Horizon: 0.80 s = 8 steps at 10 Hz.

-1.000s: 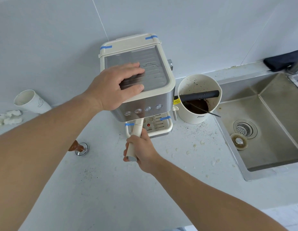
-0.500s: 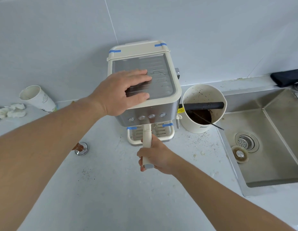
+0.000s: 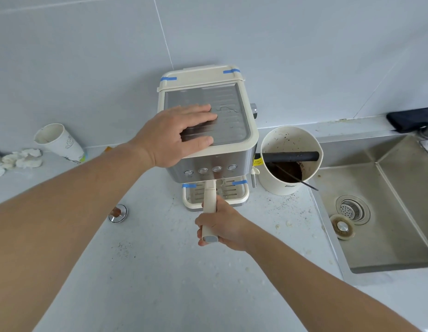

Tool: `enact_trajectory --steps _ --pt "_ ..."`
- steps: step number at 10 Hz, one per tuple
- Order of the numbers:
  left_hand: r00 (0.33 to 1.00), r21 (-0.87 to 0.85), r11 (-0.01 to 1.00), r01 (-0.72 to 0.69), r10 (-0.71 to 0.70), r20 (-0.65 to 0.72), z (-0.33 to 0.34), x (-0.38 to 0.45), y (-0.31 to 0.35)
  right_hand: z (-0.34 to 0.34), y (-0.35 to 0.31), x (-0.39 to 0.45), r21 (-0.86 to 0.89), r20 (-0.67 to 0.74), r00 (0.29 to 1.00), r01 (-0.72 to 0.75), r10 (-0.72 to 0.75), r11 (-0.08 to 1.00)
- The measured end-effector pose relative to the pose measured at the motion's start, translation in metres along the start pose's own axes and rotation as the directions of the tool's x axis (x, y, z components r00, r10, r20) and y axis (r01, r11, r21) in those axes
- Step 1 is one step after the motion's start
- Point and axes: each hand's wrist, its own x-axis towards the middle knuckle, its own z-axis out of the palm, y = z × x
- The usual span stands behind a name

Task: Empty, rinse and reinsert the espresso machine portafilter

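A cream and steel espresso machine stands against the wall on the white counter. My left hand lies flat on its top plate, fingers spread, pressing down. The portafilter's cream handle sticks straight out from under the machine's front, over the drip tray. My right hand is closed around the outer end of that handle. The portafilter's basket is hidden under the machine.
A cream knock bin with a black bar and coffee grounds stands right of the machine. Further right is a steel sink with a drain strainer and a loose plug. A paper cup, crumpled tissue and a tamper lie left.
My right hand has swung the portafilter handle from pointing left of centre to pointing straight out from the machine. My left hand has stayed on the top.
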Motion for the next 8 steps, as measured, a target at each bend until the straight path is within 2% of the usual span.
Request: enact_trajectory --steps 3,4,5,6,7,8 --pt "1.0 0.005 1.0 -0.004 0.004 0.004 0.0 0.0 -0.002 0.001 -0.005 -0.005 -0.025 0.022 0.999 -0.035 0.035 0.999" --pt "1.0 0.015 1.0 -0.001 0.001 0.003 0.0 -0.001 -0.001 0.001 -0.005 -0.008 0.038 0.031 0.999 -0.039 0.038 0.999" --pt "1.0 0.028 1.0 -0.007 0.007 0.001 0.001 -0.002 -0.001 -0.002 -0.002 -0.013 0.058 -0.029 0.999 -0.014 0.016 0.998" --pt "1.0 0.05 0.999 -0.003 0.003 -0.002 0.002 -0.004 0.0 -0.006 0.001 -0.021 -0.005 -0.109 0.994 0.006 -0.007 1.0" --pt "1.0 0.054 0.998 -0.016 0.017 -0.014 0.003 -0.004 0.0 -0.017 -0.004 -0.032 0.056 -0.162 0.987 0.032 -0.023 0.998" --pt "1.0 0.071 0.997 -0.017 0.019 -0.025 0.003 -0.006 0.001 -0.032 -0.014 -0.051 0.247 -0.252 0.966 0.115 -0.051 0.962"
